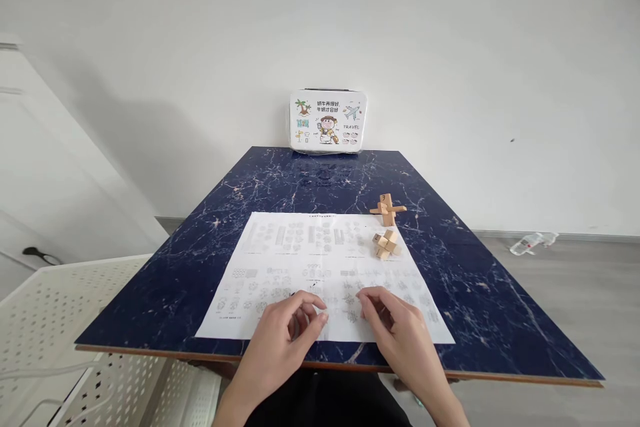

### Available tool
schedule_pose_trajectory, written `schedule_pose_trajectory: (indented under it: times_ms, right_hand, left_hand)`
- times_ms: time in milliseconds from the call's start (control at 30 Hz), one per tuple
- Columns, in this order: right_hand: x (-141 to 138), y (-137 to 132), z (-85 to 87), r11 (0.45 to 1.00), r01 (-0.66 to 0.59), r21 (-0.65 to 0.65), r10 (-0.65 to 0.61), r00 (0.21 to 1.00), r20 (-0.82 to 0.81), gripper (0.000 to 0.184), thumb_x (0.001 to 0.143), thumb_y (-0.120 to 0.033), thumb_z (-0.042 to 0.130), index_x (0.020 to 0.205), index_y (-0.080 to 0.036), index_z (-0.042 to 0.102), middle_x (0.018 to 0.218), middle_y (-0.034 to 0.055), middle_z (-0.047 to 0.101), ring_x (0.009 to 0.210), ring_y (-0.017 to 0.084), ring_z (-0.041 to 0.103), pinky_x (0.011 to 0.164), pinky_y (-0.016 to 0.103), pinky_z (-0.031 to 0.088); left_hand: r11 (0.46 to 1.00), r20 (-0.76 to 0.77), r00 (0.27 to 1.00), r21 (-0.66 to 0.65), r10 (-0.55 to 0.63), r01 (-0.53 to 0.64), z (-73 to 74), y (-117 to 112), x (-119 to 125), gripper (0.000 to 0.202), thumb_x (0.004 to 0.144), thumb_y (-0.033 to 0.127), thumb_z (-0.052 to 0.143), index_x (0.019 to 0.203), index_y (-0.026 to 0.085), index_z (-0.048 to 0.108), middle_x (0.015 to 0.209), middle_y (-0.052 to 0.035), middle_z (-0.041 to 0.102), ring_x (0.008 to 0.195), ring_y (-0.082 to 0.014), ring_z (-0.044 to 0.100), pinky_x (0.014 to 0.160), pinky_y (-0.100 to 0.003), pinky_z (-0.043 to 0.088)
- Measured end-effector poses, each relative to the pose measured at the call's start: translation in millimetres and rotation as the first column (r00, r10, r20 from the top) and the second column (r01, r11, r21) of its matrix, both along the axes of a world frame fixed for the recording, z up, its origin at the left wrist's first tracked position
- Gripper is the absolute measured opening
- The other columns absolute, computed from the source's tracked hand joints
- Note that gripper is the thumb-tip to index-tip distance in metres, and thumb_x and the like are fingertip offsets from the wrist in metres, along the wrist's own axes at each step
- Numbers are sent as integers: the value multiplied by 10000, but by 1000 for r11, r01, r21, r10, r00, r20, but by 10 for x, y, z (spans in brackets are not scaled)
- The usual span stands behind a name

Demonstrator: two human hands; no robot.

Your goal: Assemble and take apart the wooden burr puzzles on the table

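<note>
From where I stand, both hands rest on a printed sheet (300, 247) that lies on the dark blue, white-veined worktop (480, 293). The sheet's lower edge runs close to the worktop's near edge and is roughly centred along it.

The left hand (283, 343) lies palm down on the near part of the sheet, its fingers (317, 317) loosely bent with their tips on the paper, and it grips nothing. The right hand (403, 337) sits just beside it in much the same pose: palm down, fingers curled a little, tips on the sheet, and nothing pinched. The two sets of fingertips are near each other but apart, with a strip of paper showing between them. The print on the sheet is rows of small grey diagrams, too fine to make out.

At the far right corner of the sheet sits a small wooden knot puzzle (387, 244), resting on the paper's edge. Just beyond it, on the bare worktop, stands a wooden cross puzzle (387, 209) with one arm pointing right. Both are well apart from the hands.

At the middle of the far edge, a white tin (327, 121) with a cartoon print stands upright against the wall. A white perforated crate (60, 307) stands below the worktop's left edge. On the floor (575, 320) to the right, near the wall, lies a clear bottle (533, 241).
</note>
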State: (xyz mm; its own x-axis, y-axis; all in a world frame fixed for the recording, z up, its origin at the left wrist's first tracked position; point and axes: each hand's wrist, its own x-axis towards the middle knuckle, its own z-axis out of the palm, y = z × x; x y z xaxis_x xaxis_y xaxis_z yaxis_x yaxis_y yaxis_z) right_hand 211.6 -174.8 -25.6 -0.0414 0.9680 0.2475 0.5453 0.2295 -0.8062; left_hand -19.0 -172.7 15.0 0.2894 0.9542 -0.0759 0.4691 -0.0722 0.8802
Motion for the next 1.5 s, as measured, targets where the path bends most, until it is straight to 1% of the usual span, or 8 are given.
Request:
schedule_pose_trajectory:
  times_ms: [567,733,900,1033,1200,1267,1367,1500]
  right_hand:
    - [-9,-26,50,1000,6,-6,-6,1000,10,337,1086,-477,493,990,-239,712,813,38,744,634,197,643,605,293,487]
    - [72,26,178,998,-50,-44,50,999,-9,336,1077,-488,516,989,-239,725,812,36,748,666,189,665,585,274,507]
    - [307,379,501,996,43,78,-47,998,41,341,1038,-516,561,1034,-224,737,914,74,768,696,205,680,560,289,520]
    - [585,963,641,957,192,219,-203,979,32,292,996,-472,599,1057,-215,725,1067,115,756,924,255,725,752,348,590]
    - [956,1687,441,923,286,259,-342,917,207,385,904,-401,661,1196,-155,709,1309,222,608,1030,288,697,881,410,580]
    - [1064,1876,304,924,330,193,-369,904,218,357,896,-426,666,1102,-141,731,1211,217,655,1016,296,690,926,428,554]
    - [1158,2031,105,951,308,-3,-304,941,148,347,916,-500,641,971,-168,724,928,130,738,865,270,686,823,388,525]
    - [1211,2074,-89,948,315,-47,-317,948,-31,417,859,-605,694,901,-191,723,867,95,755,824,246,668,747,340,484]
  left_hand:
    - [999,-18,1000,35,8,-8,20,-9,17,306,1021,538,601,1062,255,711,822,-1,697,712,-169,605,652,-288,468]
    - [999,-18,1000,36,4,-3,25,-9,20,309,1028,533,591,1055,251,714,809,0,701,696,-162,596,653,-290,470]
    - [1000,-12,1000,23,4,-4,8,-5,12,317,1030,542,585,1048,255,717,806,3,695,694,-158,586,650,-288,468]
    - [999,-9,1000,32,3,-2,-7,-6,7,305,1033,524,579,1049,253,718,825,-2,698,689,-154,578,648,-287,468]
    - [999,-9,1000,45,13,-12,-10,-12,8,299,1032,509,577,1042,244,715,831,-7,697,668,-148,567,638,-287,465]
    - [999,-10,1000,50,16,-15,-6,-15,12,290,1030,498,579,1032,242,714,831,-7,699,663,-146,565,630,-283,461]
    - [998,-8,1000,55,16,-16,-1,-18,16,274,1029,481,579,1032,243,716,821,-6,702,664,-147,575,620,-279,458]
    - [998,-6,1000,54,19,-18,-2,-17,20,275,1023,482,589,1040,244,725,808,-2,697,656,-145,577,614,-279,459]
